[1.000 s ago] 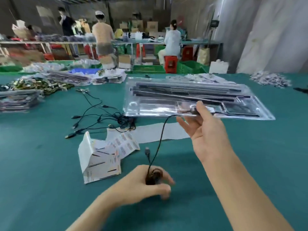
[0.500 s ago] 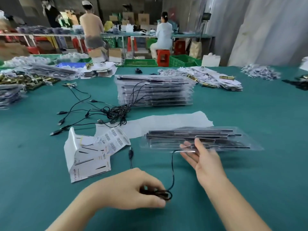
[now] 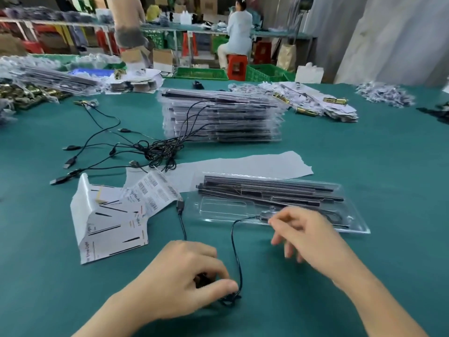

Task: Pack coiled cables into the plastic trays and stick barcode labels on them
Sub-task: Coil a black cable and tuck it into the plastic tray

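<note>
- Several loose black cables (image 3: 116,152) lie tangled at the left of the green counter (image 3: 379,166), their USB plugs fanned out toward the left edge.
- Just in front of them sits a folded white card sheet (image 3: 107,227), with a strip of barcode labels (image 3: 153,193) draped across its right side.
- Low in the middle, the left hand (image 3: 179,276) rests on the counter, its fingers (image 3: 218,287) curled tightly round the wound part of the coiled cable (image 3: 233,239).
- One end of that cable, a USB plug (image 3: 180,206), lies on the counter just left of the plastic tray (image 3: 357,224); the other length rises from the coil to the tray's near edge.
- Farther back, a stack of filled trays (image 3: 218,117) stands with more cables trailing off its left side.
- The plastic tray lies flat beside a torn white paper strip (image 3: 255,164) and holds long black rods (image 3: 267,188) in its far half.
- The right hand (image 3: 308,237) hovers over the tray's near edge; though blurred, its thumb and forefinger appear to pinch the cable there, the other fingers loosely bent.
</note>
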Motion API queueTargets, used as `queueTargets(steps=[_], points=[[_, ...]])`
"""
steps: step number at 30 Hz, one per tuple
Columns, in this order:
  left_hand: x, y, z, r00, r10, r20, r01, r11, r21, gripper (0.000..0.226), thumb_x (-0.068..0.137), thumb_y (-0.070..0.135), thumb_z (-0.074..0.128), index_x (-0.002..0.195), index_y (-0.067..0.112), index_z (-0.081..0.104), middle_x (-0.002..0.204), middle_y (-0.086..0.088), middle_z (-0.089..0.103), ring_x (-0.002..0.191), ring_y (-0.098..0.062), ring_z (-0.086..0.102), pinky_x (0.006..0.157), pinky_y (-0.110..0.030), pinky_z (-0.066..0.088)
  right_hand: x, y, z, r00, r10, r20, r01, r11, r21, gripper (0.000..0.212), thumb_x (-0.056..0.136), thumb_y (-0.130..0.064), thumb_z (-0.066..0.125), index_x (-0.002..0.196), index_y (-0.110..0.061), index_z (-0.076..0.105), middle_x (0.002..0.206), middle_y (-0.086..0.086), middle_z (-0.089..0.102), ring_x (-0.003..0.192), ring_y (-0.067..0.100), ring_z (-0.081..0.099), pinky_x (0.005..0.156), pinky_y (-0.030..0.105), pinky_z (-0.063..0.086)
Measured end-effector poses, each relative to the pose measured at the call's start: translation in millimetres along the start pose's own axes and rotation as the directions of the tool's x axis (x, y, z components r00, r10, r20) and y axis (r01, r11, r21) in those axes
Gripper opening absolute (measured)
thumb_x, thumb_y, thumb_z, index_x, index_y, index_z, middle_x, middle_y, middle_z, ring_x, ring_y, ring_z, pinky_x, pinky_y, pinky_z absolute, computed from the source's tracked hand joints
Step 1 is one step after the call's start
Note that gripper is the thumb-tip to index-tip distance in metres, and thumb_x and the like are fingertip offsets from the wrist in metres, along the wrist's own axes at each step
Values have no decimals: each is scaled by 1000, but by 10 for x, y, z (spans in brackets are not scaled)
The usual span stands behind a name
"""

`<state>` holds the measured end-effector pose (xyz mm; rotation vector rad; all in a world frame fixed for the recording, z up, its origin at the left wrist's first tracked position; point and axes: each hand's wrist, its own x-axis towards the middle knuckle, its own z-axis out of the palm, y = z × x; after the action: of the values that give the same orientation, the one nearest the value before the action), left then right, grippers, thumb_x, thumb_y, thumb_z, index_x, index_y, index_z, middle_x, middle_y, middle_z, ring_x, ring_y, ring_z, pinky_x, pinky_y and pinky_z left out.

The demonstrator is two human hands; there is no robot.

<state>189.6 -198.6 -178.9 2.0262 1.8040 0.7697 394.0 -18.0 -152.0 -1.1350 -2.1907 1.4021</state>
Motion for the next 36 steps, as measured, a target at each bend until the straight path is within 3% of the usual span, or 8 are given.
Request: queueTargets(steps=[5,11,17,20,24,27,33,36], points=[[-23,-25,-62,999,13,37,-14,999,29,44,81,81,64,86,38,72,78,15,59,70,-2,55,63,-13,39,478,-161,269,880,-396,-264,350,914,-204,11,98,-23,64,95,-32,69,82,-17,71,82,3,65,70,14,48],[-84,-88,-178,997,-63,50,68,992,-103,48,62,75,84,76,32,69,70,13,56,62,-6,52,55,-15,32,521,77,479,773,-624,-111,563,757,-331,25,93,-1,62,101,-23,73,103,-15,65,109,7,57,90,22,47],[-78,-70,-252,993,-109,-46,80,907,-413,34,81,45,83,68,25,59,66,6,53,60,-10,49,59,-21,37,405,66,435,736,-676,41,651,690,-317,35,84,-9,59,105,-33,75,117,-18,58,121,11,53,99,20,41],[-62,-90,-224,949,-257,-185,64,727,-684,19,87,40,72,81,23,68,62,3,54,51,-13,50,56,-20,42,386,68,488,750,-653,103,646,690,-326,17,93,-28,67,106,-36,74,116,-21,57,121,9,52,101,22,40],[-10,-159,-141,923,-331,-196,-53,396,-917,47,90,53,71,119,16,73,83,-3,62,66,-16,55,65,-26,49,413,70,560,751,-657,70,642,701,-309,2,96,-28,72,98,-28,72,101,-21,61,109,9,55,94,25,44],[-8,-166,-148,944,-282,-169,-47,393,-919,54,98,48,62,137,11,63,92,-7,65,74,-20,58,75,-27,51,409,72,593,782,-623,34,611,753,-244,3,99,-27,65,96,-28,66,98,-20,61,105,9,57,91,18,42],[-50,-112,-247,971,-238,-30,68,391,-918,56,100,51,59,141,14,59,75,-11,66,46,-16,53,55,-24,47,391,26,579,873,-486,-43,486,874,-30,15,104,-20,59,93,-29,62,93,-12,71,97,12,64,78,17,45],[-54,-9,-273,988,-145,53,101,343,-934,50,103,46,55,141,13,56,85,-20,73,57,-26,68,65,-30,54,389,13,579,879,-474,-48,474,880,1,16,104,-19,58,92,-29,61,90,-12,72,94,11,65,76,14,44]])
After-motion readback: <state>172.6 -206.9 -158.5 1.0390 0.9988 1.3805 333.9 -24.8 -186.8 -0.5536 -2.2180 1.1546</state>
